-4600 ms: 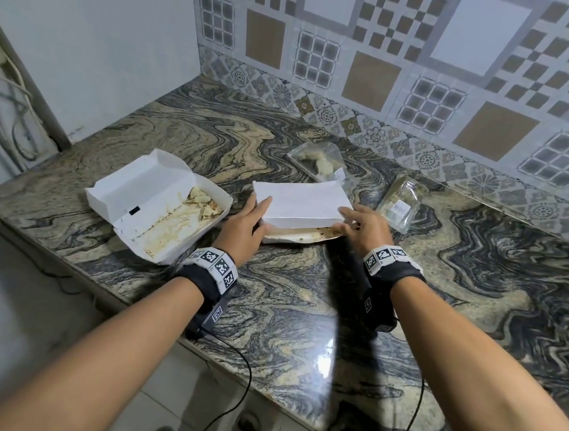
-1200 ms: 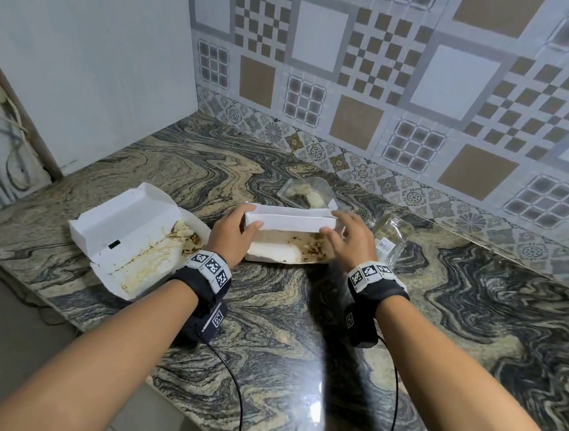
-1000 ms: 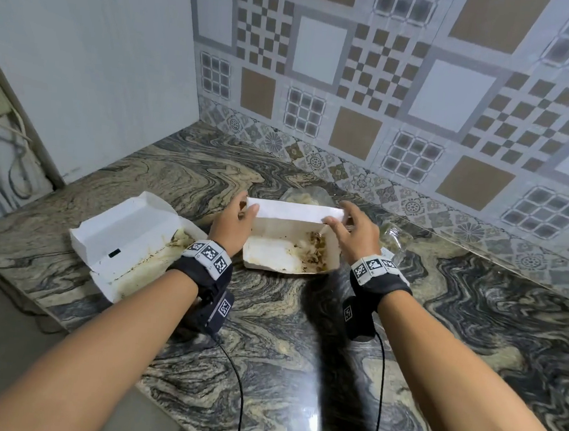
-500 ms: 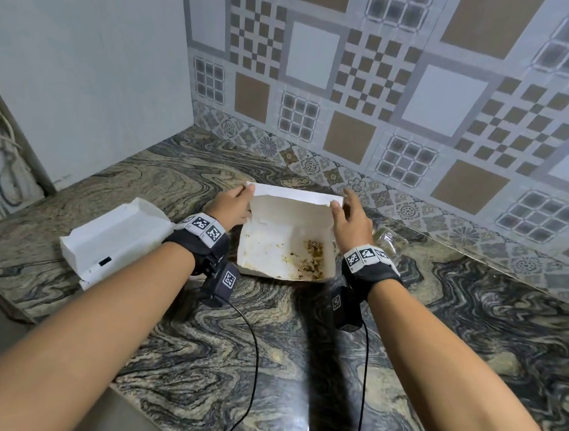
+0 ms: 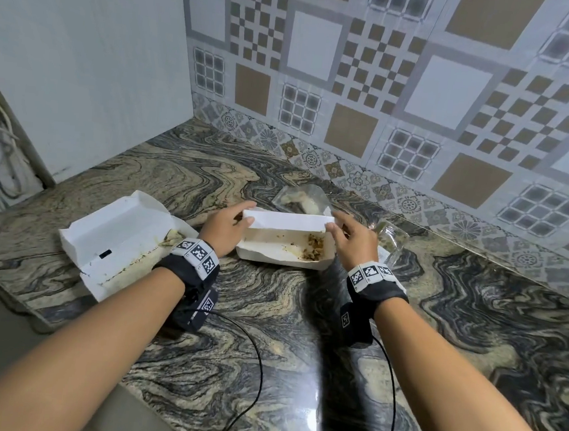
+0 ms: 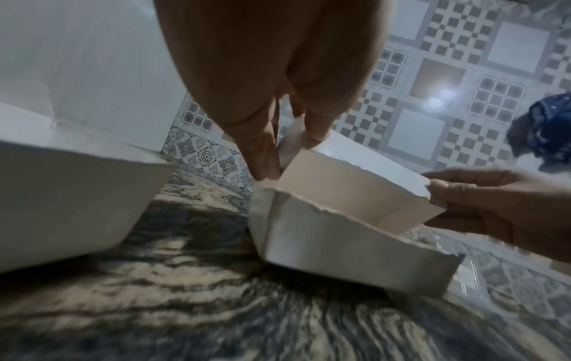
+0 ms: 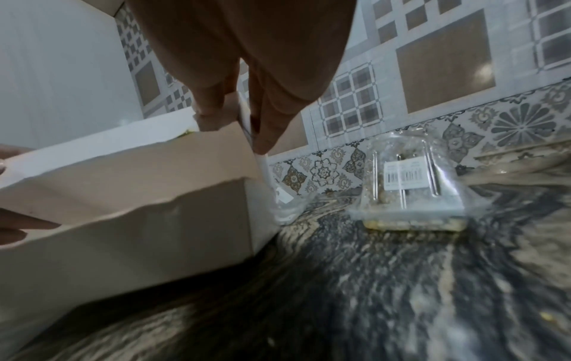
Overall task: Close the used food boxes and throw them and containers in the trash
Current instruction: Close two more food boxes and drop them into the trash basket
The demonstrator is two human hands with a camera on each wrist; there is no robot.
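Half a second ago we held the lid of the white paperboard food box (image 5: 284,246) upright; now we have tipped it forward, partway over the tray with its brown food scraps. Our left hand (image 5: 227,225) pinches the lid's left corner and our right hand (image 5: 351,240) pinches its right corner, thumb and fingers curled on the flap. The box sits on the swirled marble countertop (image 5: 300,337), in front of the patterned tile wall (image 5: 390,87). Just beside our left wrist lies a second white paperboard box (image 5: 119,235), open and smeared inside. Behind the held lid stands a clear plastic container (image 5: 300,199); another clear plastic container with a barcode label (image 7: 411,188) sits just right of the box.
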